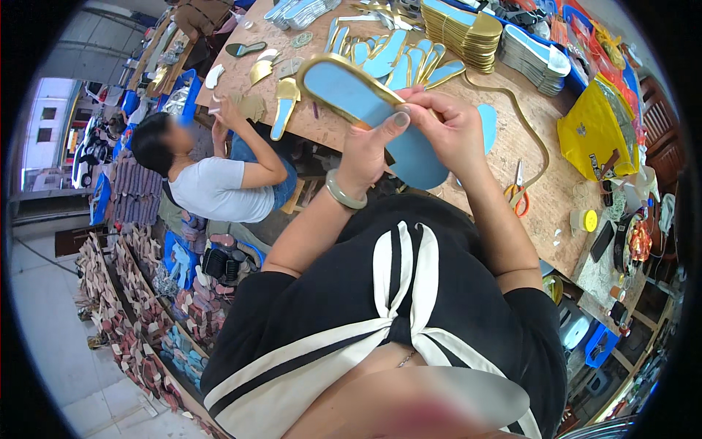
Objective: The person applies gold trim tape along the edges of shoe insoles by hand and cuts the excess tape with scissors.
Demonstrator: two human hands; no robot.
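A blue shoe insole point(333, 84) with a gold rim is held up in front of me over the table's near edge. My left hand point(365, 150), with a pale bangle at the wrist, is closed on its near side, thumb on top. My right hand point(442, 124) pinches the gold edge around the middle, its fingertips close to the left thumb. The wider blue end hangs below the hands. Just right of my right hand, another blue piece point(488, 126) lies on the table. A long gold strip point(528, 121) curves across the wood to the orange-handled scissors point(522, 205).
Gold-edged insoles point(387, 55) lie spread across the wooden table point(468, 179), with stacks of insoles point(461, 33) behind. A yellow bag point(596, 132) stands at right, near a small yellow-lidded jar point(583, 220). At left, another person point(219, 179) sits working. Racks of shoe parts point(146, 293) fill the lower left.
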